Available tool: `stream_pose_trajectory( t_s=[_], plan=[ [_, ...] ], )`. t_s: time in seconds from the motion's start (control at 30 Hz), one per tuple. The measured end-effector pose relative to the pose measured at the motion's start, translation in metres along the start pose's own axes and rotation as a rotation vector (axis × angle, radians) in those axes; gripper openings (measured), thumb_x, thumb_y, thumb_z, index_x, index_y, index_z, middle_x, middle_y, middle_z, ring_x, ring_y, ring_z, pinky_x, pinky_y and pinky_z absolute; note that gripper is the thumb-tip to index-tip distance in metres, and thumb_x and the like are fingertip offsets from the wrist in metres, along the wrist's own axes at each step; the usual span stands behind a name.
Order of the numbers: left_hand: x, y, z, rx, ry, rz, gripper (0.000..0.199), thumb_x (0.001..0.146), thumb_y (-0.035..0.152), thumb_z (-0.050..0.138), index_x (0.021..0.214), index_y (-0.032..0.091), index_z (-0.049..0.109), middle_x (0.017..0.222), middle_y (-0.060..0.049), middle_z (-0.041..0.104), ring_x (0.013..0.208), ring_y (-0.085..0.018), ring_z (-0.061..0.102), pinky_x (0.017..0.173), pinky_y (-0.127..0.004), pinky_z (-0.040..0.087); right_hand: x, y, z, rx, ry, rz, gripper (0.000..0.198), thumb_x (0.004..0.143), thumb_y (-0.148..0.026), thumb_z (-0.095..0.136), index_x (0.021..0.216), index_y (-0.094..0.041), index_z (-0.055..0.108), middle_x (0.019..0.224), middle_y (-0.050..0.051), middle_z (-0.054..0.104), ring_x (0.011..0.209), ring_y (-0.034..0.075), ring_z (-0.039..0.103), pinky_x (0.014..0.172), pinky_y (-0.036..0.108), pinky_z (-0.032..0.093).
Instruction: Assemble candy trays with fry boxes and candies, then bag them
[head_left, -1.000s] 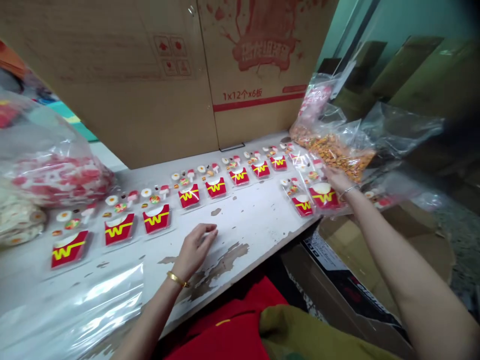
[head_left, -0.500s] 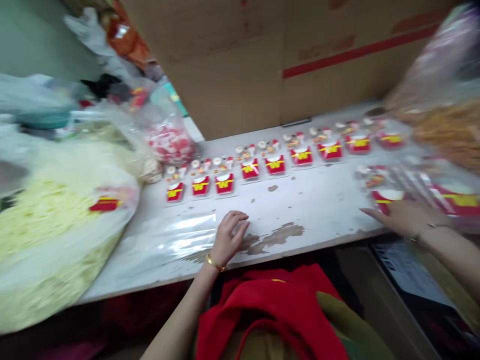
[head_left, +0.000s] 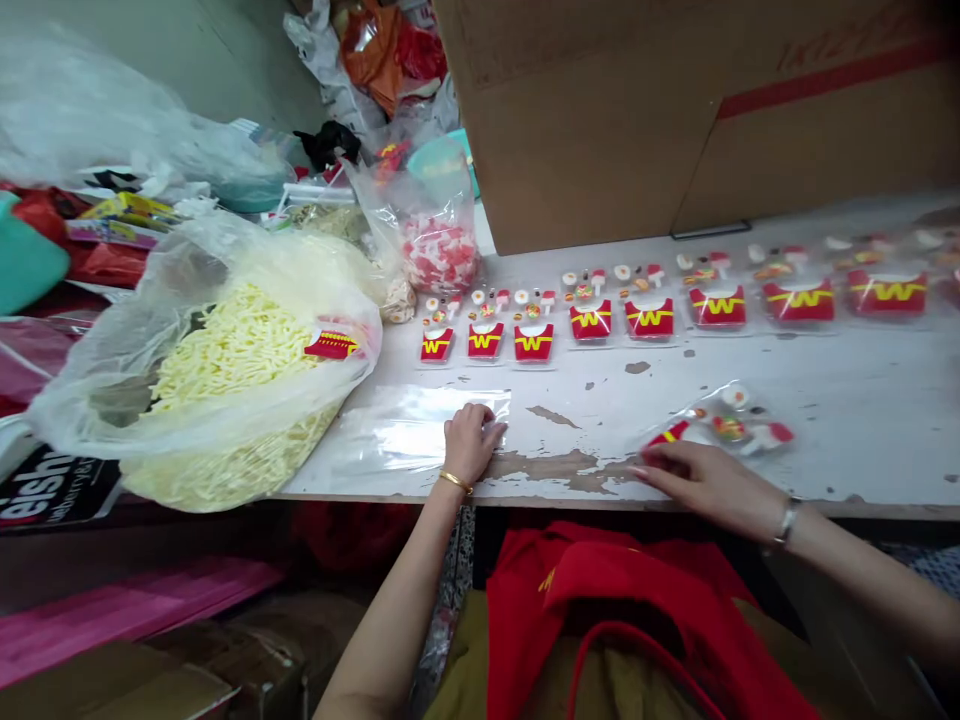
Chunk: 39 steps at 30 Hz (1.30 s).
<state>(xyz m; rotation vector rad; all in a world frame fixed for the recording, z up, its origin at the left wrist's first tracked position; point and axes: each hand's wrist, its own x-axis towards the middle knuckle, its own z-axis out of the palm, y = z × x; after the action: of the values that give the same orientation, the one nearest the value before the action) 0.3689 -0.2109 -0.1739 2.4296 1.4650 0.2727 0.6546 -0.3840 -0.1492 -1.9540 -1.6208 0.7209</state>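
Observation:
My left hand [head_left: 471, 440] rests at the right end of the flat clear plastic bags [head_left: 405, 430], its fingers curled at a bag's edge. Between the thumb and fingers of my right hand [head_left: 701, 485] is a clear packet [head_left: 731, 425], tilted just above the table and slightly blurred. Inside it show a red carton piece with yellow marking and small toy foods, among them a fried egg. Behind both hands runs a row of similar filled packets [head_left: 532, 340], each with a red carton marked with a yellow W.
An open bag of pale yellow sticks [head_left: 232, 350] with a red carton [head_left: 331, 345] on it fills the table's left side. Behind stands a bag of pink and white pieces [head_left: 442, 250]. A large cardboard box [head_left: 585, 130] borders the back of the worn white table [head_left: 600, 390].
My right hand has come inward from the right with a packet in it. My left hand now lies over the clear bags' right end. The view has turned left.

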Motion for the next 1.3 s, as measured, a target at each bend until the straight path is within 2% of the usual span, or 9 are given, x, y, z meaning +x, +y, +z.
stream_pose_trajectory(
  t_s=[0.07, 0.17, 0.3, 0.37, 0.5, 0.7, 0.93, 1.1, 1.3],
  plan=[
    [0.001, 0.0, 0.005, 0.012, 0.029, -0.017, 0.014, 0.088, 0.032, 0.048, 0.086, 0.02, 0.055, 0.09, -0.005, 0.059, 0.089, -0.02, 0.054, 0.075, -0.034, 0.034, 0.01, -0.026, 0.007, 0.029, -0.129, -0.082, 0.045, 0.083, -0.061, 0.044, 0.094, -0.024, 0.068, 0.077, 0.004, 0.066, 0.065, 0.02, 0.059, 0.061, 0.033, 0.047],
    [0.0, 0.0, 0.007, -0.011, 0.049, -0.011, 0.015, 0.09, 0.027, 0.043, 0.083, 0.019, 0.054, 0.087, -0.005, 0.06, 0.087, -0.02, 0.054, 0.073, -0.033, 0.033, 0.02, -0.035, 0.006, -0.139, -0.11, -0.245, 0.068, 0.078, -0.068, 0.047, 0.127, -0.022, 0.052, 0.117, 0.012, 0.06, 0.102, 0.027, 0.056, 0.086, 0.041, 0.044],
    [-0.008, 0.013, 0.012, -0.083, 0.009, 0.082, 0.016, 0.09, 0.028, 0.044, 0.082, 0.019, 0.054, 0.085, -0.003, 0.06, 0.086, -0.018, 0.054, 0.075, -0.033, 0.033, 0.032, -0.009, 0.004, -0.503, -0.06, -0.447, 0.12, 0.05, -0.084, 0.055, 0.146, -0.019, 0.024, 0.145, 0.017, 0.034, 0.133, 0.04, 0.025, 0.106, 0.06, 0.012],
    [-0.013, 0.025, 0.016, -0.089, -0.016, 0.121, 0.017, 0.09, 0.03, 0.044, 0.082, 0.019, 0.054, 0.085, -0.003, 0.06, 0.086, -0.018, 0.054, 0.075, -0.033, 0.033, 0.037, 0.003, 0.006, -0.568, -0.091, -0.47, 0.117, 0.053, -0.083, 0.053, 0.145, -0.016, 0.025, 0.141, 0.019, 0.039, 0.131, 0.039, 0.027, 0.106, 0.059, 0.009],
    [-0.016, 0.041, 0.022, -0.118, -0.026, 0.139, 0.019, 0.091, 0.03, 0.042, 0.082, 0.019, 0.055, 0.085, -0.003, 0.06, 0.086, -0.018, 0.054, 0.075, -0.033, 0.032, 0.043, 0.0, 0.01, -0.563, -0.149, -0.499, 0.096, 0.067, -0.067, 0.056, 0.142, -0.011, 0.033, 0.122, 0.019, 0.052, 0.112, 0.033, 0.047, 0.1, 0.049, 0.028],
    [-0.012, 0.033, 0.019, -0.251, -0.079, 0.19, 0.022, 0.092, 0.032, 0.041, 0.08, 0.019, 0.053, 0.082, -0.001, 0.059, 0.08, -0.015, 0.054, 0.072, -0.03, 0.034, 0.038, -0.019, 0.002, -0.548, -0.163, -0.542, 0.087, 0.069, -0.058, 0.058, 0.139, -0.01, 0.037, 0.119, 0.019, 0.052, 0.105, 0.033, 0.048, 0.09, 0.045, 0.036],
    [-0.001, 0.035, 0.01, -0.254, -0.082, 0.41, 0.022, 0.093, 0.03, 0.039, 0.082, 0.019, 0.054, 0.082, -0.003, 0.058, 0.081, -0.016, 0.052, 0.073, -0.029, 0.037, 0.032, -0.023, 0.0, -0.569, -0.215, -0.483, 0.085, 0.069, -0.061, 0.057, 0.135, -0.009, 0.041, 0.113, 0.018, 0.055, 0.1, 0.033, 0.049, 0.084, 0.044, 0.038],
    [0.003, 0.028, 0.012, -0.136, -0.028, 0.314, 0.022, 0.092, 0.029, 0.042, 0.078, 0.018, 0.055, 0.081, -0.004, 0.056, 0.079, -0.017, 0.051, 0.07, -0.03, 0.036, 0.024, -0.024, -0.01, -0.55, -0.156, -0.466, 0.088, 0.07, -0.065, 0.056, 0.137, -0.011, 0.038, 0.116, 0.018, 0.053, 0.101, 0.032, 0.048, 0.084, 0.043, 0.038],
    [-0.003, 0.032, 0.014, -0.385, -0.092, 0.387, 0.021, 0.092, 0.029, 0.042, 0.08, 0.018, 0.055, 0.079, -0.003, 0.056, 0.076, -0.014, 0.05, 0.07, -0.028, 0.039, 0.019, -0.025, -0.005, -0.569, -0.171, -0.446, 0.086, 0.071, -0.064, 0.055, 0.137, -0.011, 0.039, 0.114, 0.018, 0.054, 0.1, 0.032, 0.049, 0.084, 0.044, 0.036]
  ],
)
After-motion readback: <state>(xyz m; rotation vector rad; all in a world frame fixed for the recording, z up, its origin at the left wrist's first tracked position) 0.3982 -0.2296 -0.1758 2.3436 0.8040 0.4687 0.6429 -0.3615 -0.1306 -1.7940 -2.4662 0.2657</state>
